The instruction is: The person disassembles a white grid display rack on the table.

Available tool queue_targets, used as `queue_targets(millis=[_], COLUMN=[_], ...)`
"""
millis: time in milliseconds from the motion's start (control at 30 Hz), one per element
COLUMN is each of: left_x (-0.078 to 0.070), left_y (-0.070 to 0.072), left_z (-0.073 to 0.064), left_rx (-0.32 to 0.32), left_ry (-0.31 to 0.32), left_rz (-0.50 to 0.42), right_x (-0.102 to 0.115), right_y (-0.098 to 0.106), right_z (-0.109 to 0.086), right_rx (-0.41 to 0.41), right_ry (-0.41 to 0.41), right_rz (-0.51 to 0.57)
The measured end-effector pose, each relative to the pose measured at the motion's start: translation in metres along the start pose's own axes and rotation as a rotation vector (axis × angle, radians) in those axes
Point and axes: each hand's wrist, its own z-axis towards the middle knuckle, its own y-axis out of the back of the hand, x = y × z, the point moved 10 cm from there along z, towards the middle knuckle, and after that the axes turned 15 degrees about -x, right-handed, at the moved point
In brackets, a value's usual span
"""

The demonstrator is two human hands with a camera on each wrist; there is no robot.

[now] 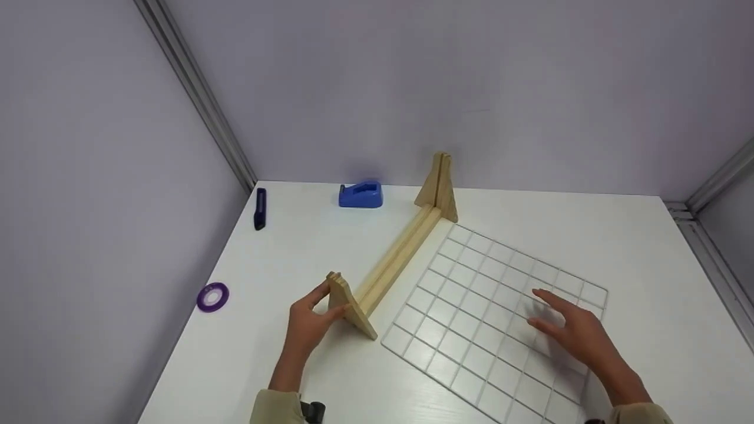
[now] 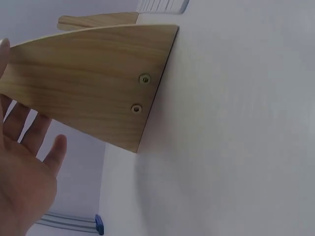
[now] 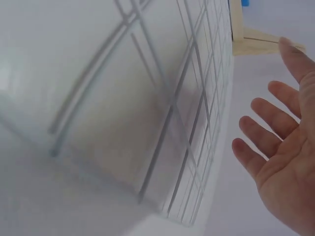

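A wooden stand (image 1: 394, 259) lies across the table, with a tapered panel upright at each end and a grooved bar between them. My left hand (image 1: 309, 327) grips the near end panel (image 2: 93, 73) between thumb and fingers; two bolt heads show on that panel's outer face. To the right of the stand a wire grid panel (image 1: 471, 294) lies flat on the table. Over the right part of the grid hovers my right hand (image 1: 568, 330), fingers spread and holding nothing. In the right wrist view, its palm (image 3: 290, 157) shows beside the wires.
A blue tape dispenser (image 1: 361, 195) stands near the back wall, left of the stand's far end panel (image 1: 437, 188). A dark blue box cutter (image 1: 260, 209) and a purple tape roll (image 1: 212, 297) lie along the left edge of the white table (image 1: 283, 265).
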Motion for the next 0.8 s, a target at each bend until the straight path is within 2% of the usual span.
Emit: queue_targets(millis=[100,200,367,500,633,800], left_x=[0.007,0.011,0.011,0.013,0.012,0.010], left_y=[-0.002,-0.001,0.001,0.002,0.002,0.001], left_z=[0.003,0.005,0.005,0.002,-0.001,-0.003], left_rx=[0.069,0.100,0.090,0.081,0.072,0.049], left_ry=[0.034,0.046,0.032,0.028,0.017,0.010], left_rz=[0.057,0.085,0.076,0.072,0.064,0.043], right_x=[-0.010,-0.022,-0.041,-0.049,-0.053,-0.061], right_y=[0.002,-0.001,-0.009,-0.011,-0.009,-0.001], right_z=[-0.010,-0.022,-0.033,-0.036,-0.036,-0.036], right_rx=[0.022,0.066,0.121,0.130,0.114,0.063], right_ry=[-0.042,-0.089,-0.135,-0.136,-0.115,-0.145], right_rz=[-0.026,-0.075,-0.157,-0.162,-0.156,-0.126])
